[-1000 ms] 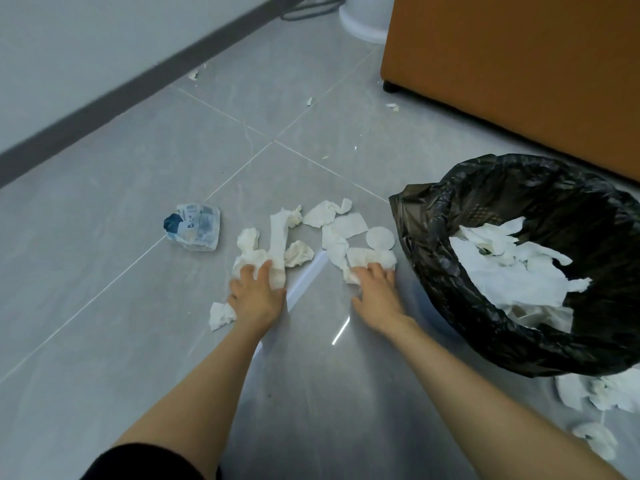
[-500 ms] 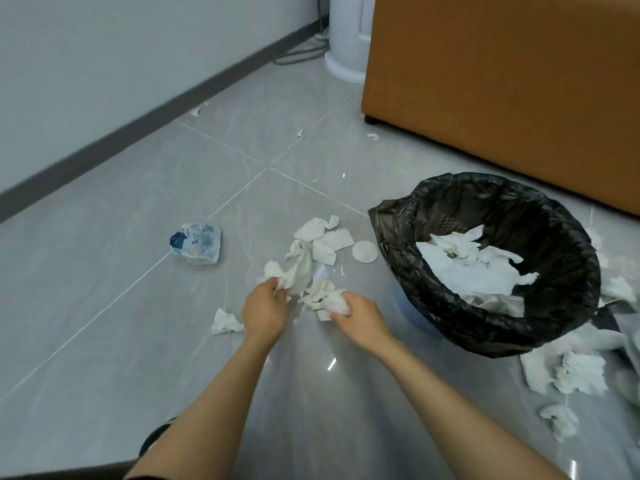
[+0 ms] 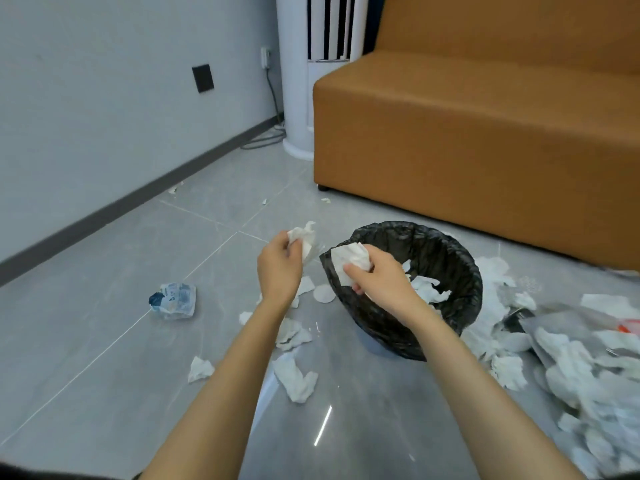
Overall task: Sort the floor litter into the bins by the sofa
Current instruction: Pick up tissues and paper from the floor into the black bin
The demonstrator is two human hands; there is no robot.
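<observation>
White tissue (image 3: 304, 238) gripped in left hand (image 3: 278, 268) beside bin (image 3: 453, 258), in right hand (image 3: 381, 277) over it.

Left hand (image 3: 280, 268) grips tissue wad (image 3: 304, 237); my right hand (image 3: 381, 278) grips tissue (image 3: 349, 259) over bin (image 3: 460, 271) rim; scraps (image 3: 294, 375) on floor (image 3: 104, 323).

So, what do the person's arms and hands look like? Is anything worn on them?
Nothing is worn on them. The left hand and the right hand are bare, with no gloves, rings or bracelets in sight. The left forearm and the right forearm are uncovered as well: no sleeve and no watch shows down to the bottom edge of the picture.
</observation>
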